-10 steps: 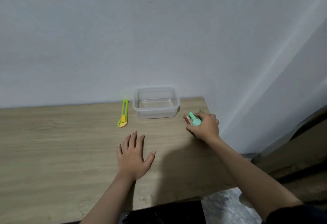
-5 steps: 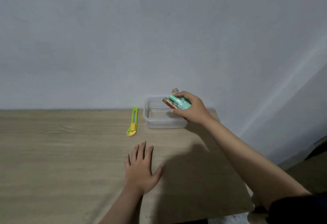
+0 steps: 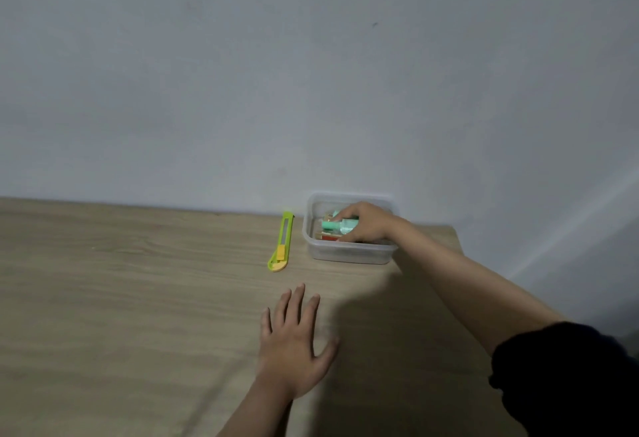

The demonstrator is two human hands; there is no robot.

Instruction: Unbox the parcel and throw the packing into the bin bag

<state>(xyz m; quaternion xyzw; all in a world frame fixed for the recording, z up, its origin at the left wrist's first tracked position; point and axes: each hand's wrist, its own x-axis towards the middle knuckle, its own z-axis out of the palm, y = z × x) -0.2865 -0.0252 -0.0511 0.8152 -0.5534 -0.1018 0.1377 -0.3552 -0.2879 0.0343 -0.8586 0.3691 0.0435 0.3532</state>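
Note:
My right hand (image 3: 368, 222) reaches into a clear plastic tub (image 3: 349, 253) at the back right of the wooden table (image 3: 121, 298). Its fingers curl round a small mint-green bottle (image 3: 340, 225) and some red and brown items (image 3: 328, 237), held low inside the tub. My left hand (image 3: 294, 340) lies flat on the table, fingers spread, holding nothing. A green and yellow box cutter (image 3: 281, 243) lies just left of the tub. No parcel or bin bag is in view.
A plain grey wall (image 3: 311, 73) rises directly behind the table. The table's right edge runs close to the tub, with floor beyond it at the right.
My right hand picked up the green bottle and small items from the table's right side, carried them over the tub, and now lowers them inside. My left hand stayed flat.

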